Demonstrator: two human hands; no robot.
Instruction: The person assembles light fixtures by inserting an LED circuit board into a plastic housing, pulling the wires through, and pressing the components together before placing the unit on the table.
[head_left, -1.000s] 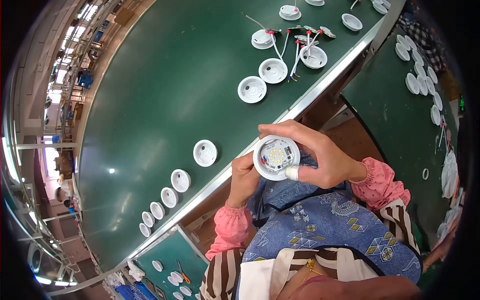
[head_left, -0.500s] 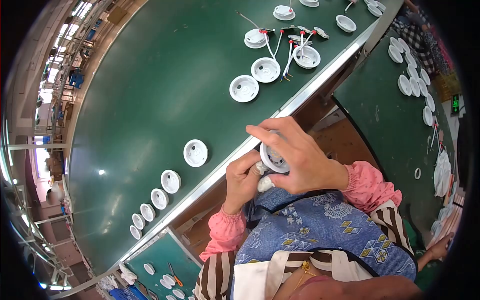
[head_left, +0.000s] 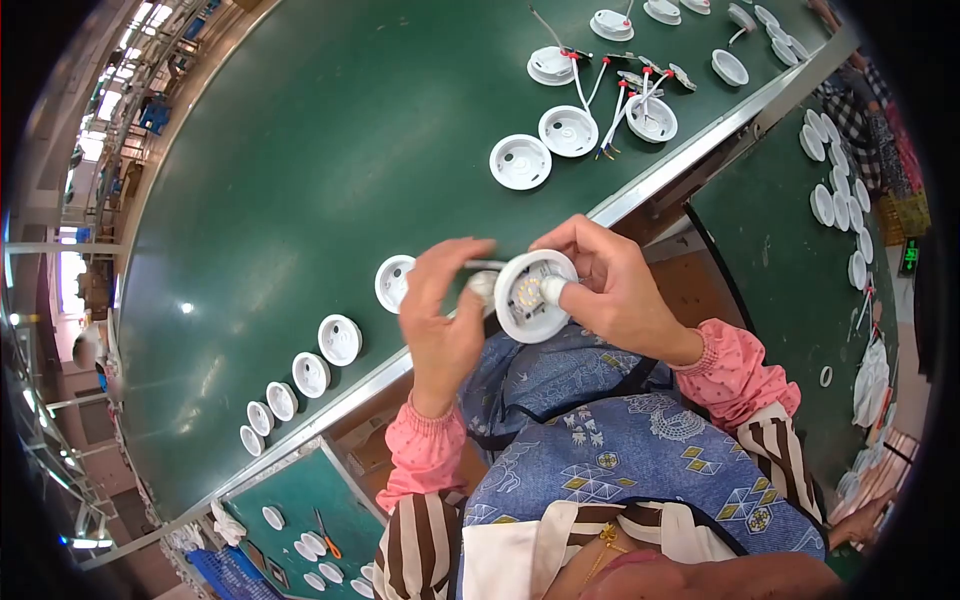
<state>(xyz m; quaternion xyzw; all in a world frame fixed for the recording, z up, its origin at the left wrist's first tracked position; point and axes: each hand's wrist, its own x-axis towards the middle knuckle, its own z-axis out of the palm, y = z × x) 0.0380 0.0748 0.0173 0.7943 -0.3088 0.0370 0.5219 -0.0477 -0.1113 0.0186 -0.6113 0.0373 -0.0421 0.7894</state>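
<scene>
A round white lamp housing [head_left: 517,330] with a small LED board [head_left: 528,292] inside is held up in front of my body, its open face turned toward me. My right hand [head_left: 612,292] grips its right rim, with the white-covered thumb on the inside by the board. Left of the housing is my left hand [head_left: 440,315], its fingers apart and a little blurred, its white-covered thumb close to the housing's back. A short pale strip, possibly a cable, shows between its fingertips and the housing. Behind that hand, another white housing [head_left: 390,284] is partly covered.
Several white housings [head_left: 340,341] line the green table [head_left: 300,170] near its metal edge [head_left: 375,385]. Farther up lie housings with wires [head_left: 585,90] and small boards. Orange-handled pliers [head_left: 331,545] lie on a lower surface. Another table [head_left: 760,230] stands to the right.
My left hand has come away from under the housing to its left, and its fingers have spread. The housing has turned, showing more of its LED board. The view has shifted slightly.
</scene>
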